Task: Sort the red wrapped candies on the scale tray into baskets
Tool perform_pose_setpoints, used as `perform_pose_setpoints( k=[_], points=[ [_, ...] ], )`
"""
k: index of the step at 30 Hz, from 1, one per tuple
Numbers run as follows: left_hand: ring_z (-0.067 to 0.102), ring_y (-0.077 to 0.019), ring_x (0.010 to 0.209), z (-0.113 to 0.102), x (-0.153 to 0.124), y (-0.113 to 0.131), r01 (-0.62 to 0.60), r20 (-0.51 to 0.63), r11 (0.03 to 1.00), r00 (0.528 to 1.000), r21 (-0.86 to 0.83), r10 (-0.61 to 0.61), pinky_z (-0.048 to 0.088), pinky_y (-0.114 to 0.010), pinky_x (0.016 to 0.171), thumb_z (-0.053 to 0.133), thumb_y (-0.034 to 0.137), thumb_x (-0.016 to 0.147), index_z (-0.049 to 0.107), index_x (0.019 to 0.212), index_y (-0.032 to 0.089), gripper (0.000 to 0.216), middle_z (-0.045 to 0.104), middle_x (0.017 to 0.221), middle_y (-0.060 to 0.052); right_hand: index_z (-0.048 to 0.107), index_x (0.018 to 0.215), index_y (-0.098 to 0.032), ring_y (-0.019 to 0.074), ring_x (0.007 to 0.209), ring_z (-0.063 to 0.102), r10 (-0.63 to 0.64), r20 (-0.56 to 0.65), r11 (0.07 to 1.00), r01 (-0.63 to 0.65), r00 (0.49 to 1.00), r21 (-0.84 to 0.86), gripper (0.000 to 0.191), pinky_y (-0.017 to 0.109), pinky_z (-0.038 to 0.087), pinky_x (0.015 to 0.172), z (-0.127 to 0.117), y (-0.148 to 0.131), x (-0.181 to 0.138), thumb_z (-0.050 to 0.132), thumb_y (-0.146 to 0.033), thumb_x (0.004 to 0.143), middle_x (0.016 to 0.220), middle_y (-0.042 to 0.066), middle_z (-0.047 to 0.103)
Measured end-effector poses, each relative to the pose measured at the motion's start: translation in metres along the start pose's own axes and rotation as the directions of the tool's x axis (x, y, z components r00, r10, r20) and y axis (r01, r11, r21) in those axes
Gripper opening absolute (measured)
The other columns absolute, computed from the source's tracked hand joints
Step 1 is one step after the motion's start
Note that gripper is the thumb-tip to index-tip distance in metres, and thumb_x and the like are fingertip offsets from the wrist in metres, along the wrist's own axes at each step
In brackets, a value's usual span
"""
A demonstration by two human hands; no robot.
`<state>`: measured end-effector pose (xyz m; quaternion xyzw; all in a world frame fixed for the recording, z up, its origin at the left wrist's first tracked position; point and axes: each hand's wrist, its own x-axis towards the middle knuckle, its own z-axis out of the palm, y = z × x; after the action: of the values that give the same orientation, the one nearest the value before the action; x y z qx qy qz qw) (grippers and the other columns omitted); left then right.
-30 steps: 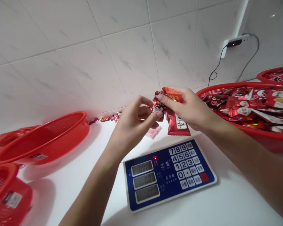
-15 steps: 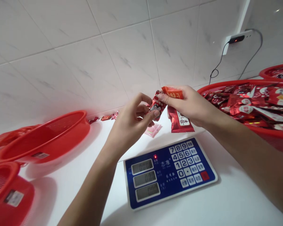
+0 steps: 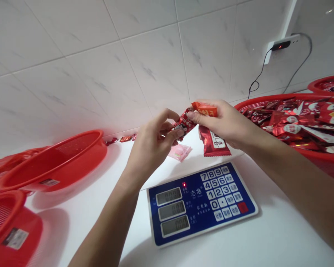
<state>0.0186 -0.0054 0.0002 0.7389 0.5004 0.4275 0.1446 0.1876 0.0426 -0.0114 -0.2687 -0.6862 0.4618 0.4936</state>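
My left hand [image 3: 150, 146] pinches a small dark red candy packet [image 3: 186, 125] between thumb and fingers. The thumb of my right hand [image 3: 229, 124] presses on the other end of that packet. An orange-red packet [image 3: 207, 109] is also gripped in my right hand, and a larger red packet [image 3: 215, 144] with a white label hangs below its palm. Under both hands lies a pink packet [image 3: 180, 152] on the white weighing plate. In front is the scale's blue keypad panel [image 3: 197, 218], with its display lit.
At the right stands a red basket [image 3: 331, 157] heaped with candy packets, with another red basket behind it. Red baskets [image 3: 80, 163] line the left side. Several small packets [image 3: 125, 138] lie along the tiled wall. A power socket with cables [image 3: 281, 46] is at upper right.
The dark red packet has tilted flatter between my hands, its left end shifting slightly left. My right hand still has the other packets.
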Motion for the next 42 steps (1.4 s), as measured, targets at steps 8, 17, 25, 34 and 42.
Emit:
perform_pose_setpoints(
  k=[8,17,25,34,42],
  points=[
    [0.065,-0.0173,0.064,-0.001,0.007,-0.025,0.120,-0.008,0.992,0.993,0.048,-0.120,0.048,-0.028,0.059,0.069,0.035,0.084,0.070,0.094,0.018,0.019,0.073,0.074,-0.005,0.070,0.089,-0.017,0.0136,0.067,0.056,0.052,-0.161,0.981,-0.080,0.986,-0.176,0.016,0.026,0.042,0.061,-0.014,0.009,0.009,0.066,-0.032,0.091,0.082,0.004,0.066],
    [0.066,-0.0174,0.077,-0.014,0.004,-0.010,0.009,-0.076,0.993,0.997,0.122,0.000,0.050,-0.026,0.065,0.075,0.037,0.082,0.076,0.096,0.021,0.021,0.074,0.089,-0.006,0.071,0.083,-0.017,0.0092,0.047,0.042,0.118,-0.052,0.949,-0.128,0.992,-0.289,0.019,0.027,0.032,0.048,-0.011,-0.004,0.003,0.064,-0.033,0.092,0.068,0.003,0.062],
    [0.065,-0.0141,0.080,0.003,-0.008,0.013,-0.280,-0.055,0.951,0.956,0.134,0.289,0.055,-0.025,0.071,0.068,0.024,0.089,0.073,0.092,0.024,0.006,0.068,0.097,-0.002,0.063,0.063,-0.018,0.0101,0.046,0.048,0.189,0.166,0.926,-0.119,0.968,-0.357,0.019,0.025,0.031,0.046,0.003,-0.024,-0.012,0.071,-0.013,0.080,0.056,0.000,0.059],
    [0.067,-0.0135,0.072,-0.001,-0.003,0.003,-0.155,-0.142,0.988,0.978,0.004,0.154,0.053,-0.024,0.065,0.073,0.026,0.085,0.067,0.080,0.020,0.011,0.071,0.076,0.001,0.073,0.076,-0.019,0.0100,0.052,0.051,0.049,0.094,0.960,-0.021,0.994,-0.279,0.014,0.025,0.036,0.049,-0.010,-0.024,-0.010,0.074,-0.030,0.084,0.064,0.001,0.060],
    [0.066,-0.0132,0.070,0.001,0.002,-0.007,-0.128,-0.242,0.986,0.959,0.102,0.150,0.052,-0.025,0.065,0.072,0.021,0.083,0.066,0.077,0.020,0.008,0.071,0.077,0.001,0.074,0.094,-0.017,0.0100,0.053,0.052,0.025,0.034,0.946,-0.013,0.999,-0.325,0.016,0.024,0.036,0.047,-0.010,-0.016,-0.004,0.071,-0.030,0.086,0.068,0.002,0.062]
  ],
)
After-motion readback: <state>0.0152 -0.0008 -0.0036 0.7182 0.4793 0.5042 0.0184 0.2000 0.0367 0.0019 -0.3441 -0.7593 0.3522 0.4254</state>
